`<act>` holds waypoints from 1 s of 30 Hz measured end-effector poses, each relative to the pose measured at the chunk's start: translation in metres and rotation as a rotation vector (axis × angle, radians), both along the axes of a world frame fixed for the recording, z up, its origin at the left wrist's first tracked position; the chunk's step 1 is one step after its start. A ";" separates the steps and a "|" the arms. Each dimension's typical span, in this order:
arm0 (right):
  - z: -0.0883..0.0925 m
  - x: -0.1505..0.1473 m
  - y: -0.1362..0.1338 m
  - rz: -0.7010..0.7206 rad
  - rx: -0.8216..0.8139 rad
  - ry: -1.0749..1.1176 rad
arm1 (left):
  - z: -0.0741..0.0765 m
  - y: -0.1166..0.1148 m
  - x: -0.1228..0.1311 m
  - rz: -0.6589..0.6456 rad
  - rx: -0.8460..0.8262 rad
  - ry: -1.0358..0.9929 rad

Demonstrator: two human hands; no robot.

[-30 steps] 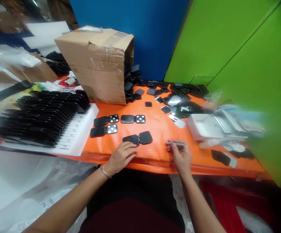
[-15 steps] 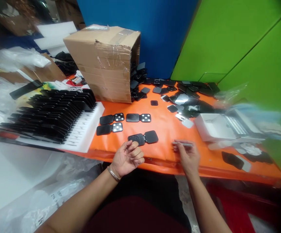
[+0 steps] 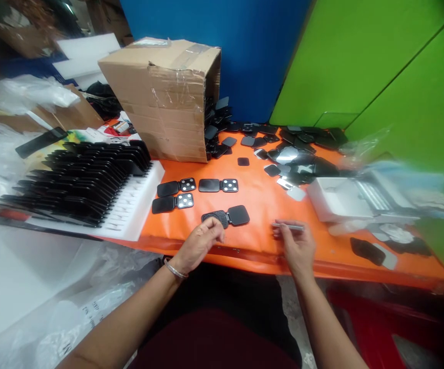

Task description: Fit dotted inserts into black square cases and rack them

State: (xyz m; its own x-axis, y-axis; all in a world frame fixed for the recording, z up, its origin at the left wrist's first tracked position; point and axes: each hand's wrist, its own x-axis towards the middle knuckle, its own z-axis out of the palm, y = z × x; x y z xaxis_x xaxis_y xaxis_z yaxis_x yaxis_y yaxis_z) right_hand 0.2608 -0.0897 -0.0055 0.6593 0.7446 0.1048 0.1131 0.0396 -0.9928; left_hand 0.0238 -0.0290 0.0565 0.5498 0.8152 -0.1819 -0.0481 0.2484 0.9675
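Observation:
My left hand [image 3: 198,245] is closed, its thumb and fingertips together at the near edge of a hinged black two-panel piece [image 3: 238,215]. Whether anything is pinched in it I cannot make out. The piece lies unfolded, with a textured left panel partly behind that hand and a smooth right panel. To its right, my right hand [image 3: 297,248] is closed round a slim silver pen-like tool [image 3: 293,227], held level just above the table. Farther back lie several similar hinged pieces [image 3: 210,185], each with one plain panel and one with white dots.
A white foam tray [image 3: 145,200] of upright black plates stands left. Behind is a cardboard box [image 3: 168,97] with black parts spilling out, beside a heap of loose plates [image 3: 302,138]. A white open box [image 3: 329,200] sits right on the orange table [image 3: 260,192].
My left hand has turned palm-down and its fingers have drawn together. The right hand stays in place with the silver tool. The hinged pieces lie as before.

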 end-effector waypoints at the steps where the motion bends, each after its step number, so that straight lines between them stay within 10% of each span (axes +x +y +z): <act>1: 0.000 0.000 0.000 -0.003 0.007 0.016 | -0.003 0.003 -0.001 0.021 0.178 0.123; 5: 0.000 0.003 0.001 0.008 0.055 0.128 | -0.023 0.019 -0.005 0.027 0.745 0.564; 10: -0.003 0.011 0.002 0.036 0.087 0.272 | -0.046 0.033 -0.007 -0.037 1.006 0.729; 17: -0.005 0.016 0.003 0.050 0.090 0.317 | -0.034 0.044 -0.010 0.022 0.793 0.680; 21: -0.005 0.016 0.001 0.063 0.096 0.299 | -0.020 0.057 -0.006 -0.204 0.560 0.623; 30: -0.004 0.012 0.000 0.114 0.058 0.181 | -0.037 0.042 0.018 0.002 0.948 0.749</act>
